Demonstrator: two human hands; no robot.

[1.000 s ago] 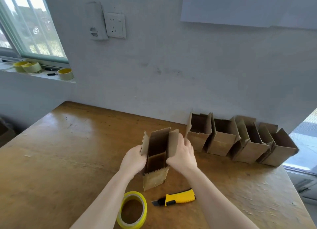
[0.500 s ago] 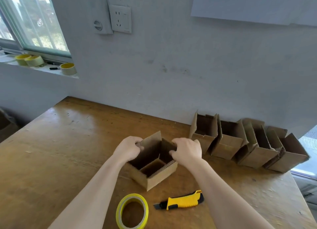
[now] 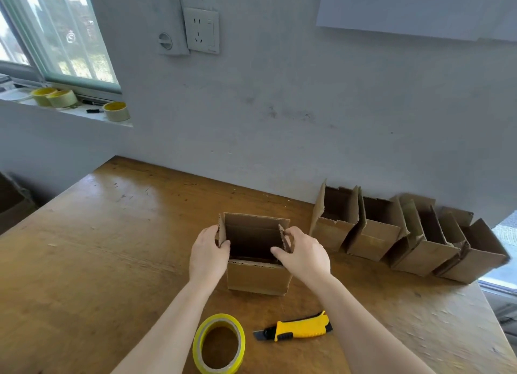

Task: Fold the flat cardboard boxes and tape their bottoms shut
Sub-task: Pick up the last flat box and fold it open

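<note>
1. Between the two hands, a cardboard box [image 3: 257,278] is being held upright on the wooden table [image 3: 98,261], with its open mouth facing up and its far flap standing. Its underside is being hidden from view, so whether it is taped cannot be told.
2. The left hand [image 3: 208,257] is being closed on the box's left side flap: the thumb is being laid over the flap's inner edge and the fingers are being curled round the outside.
3. The right hand [image 3: 303,257] is being closed on the right side flap, which is being pinched between the thumb inside and the bent fingers outside.
4. Nearer the person than the grip, a yellow tape roll [image 3: 219,343] is being left lying flat on the table, just beside the left forearm and apart from the box.
5. Right of that roll, a yellow utility knife [image 3: 300,326] is being left lying on the table, its rear end being covered by the right forearm.
6. Right of the grip and a little beyond it, four folded boxes [image 3: 391,242] are being kept in a row against the wall, mouths up and touching one another; the nearest is being kept just beside the right hand, not touching it.
7. Far left of the grip and beyond it, three spare tape rolls [image 3: 56,98] are being stored on the window ledge.
</note>
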